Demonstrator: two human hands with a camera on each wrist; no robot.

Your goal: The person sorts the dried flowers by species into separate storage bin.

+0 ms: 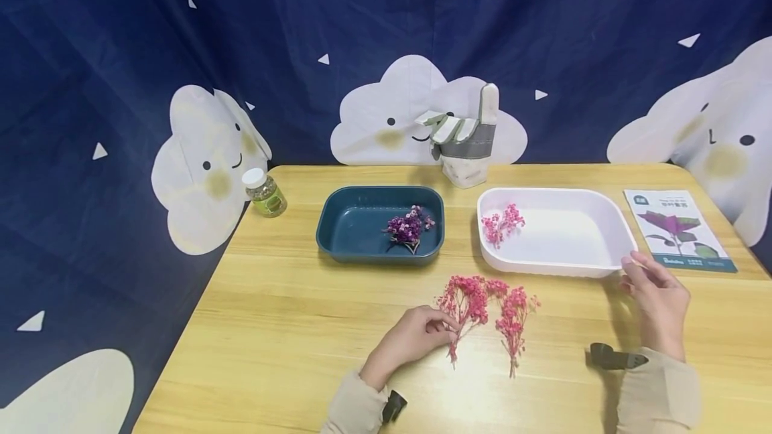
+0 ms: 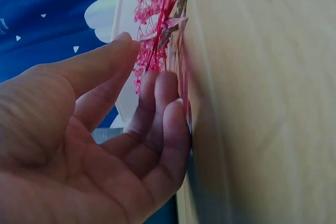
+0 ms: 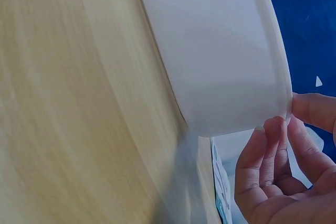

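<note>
My left hand [image 1: 419, 335] is at the stems of the left bunch of pink dried flowers [image 1: 467, 297] on the table. In the left wrist view, thumb and index tips come together at these stems [image 2: 157, 38], the other fingers loosely bent below. A second pink bunch [image 1: 512, 320] lies just to the right. My right hand [image 1: 657, 297] pinches the near right corner of the white tray [image 1: 561, 266], thumb on the rim and fingertips against the outer wall in the right wrist view. Inside the tray, at its left end, is a small pink sprig [image 1: 502, 223].
Left of the white tray stands a dark teal tray [image 1: 350, 256] with purple dried flowers [image 1: 409, 226] in it. A lidded jar [image 1: 265, 194] is at the far left, a hand-shaped pot [image 1: 467, 146] at the back. A plant-printed booklet [image 1: 681, 230] lies at the right on the wooden table [image 1: 259, 340].
</note>
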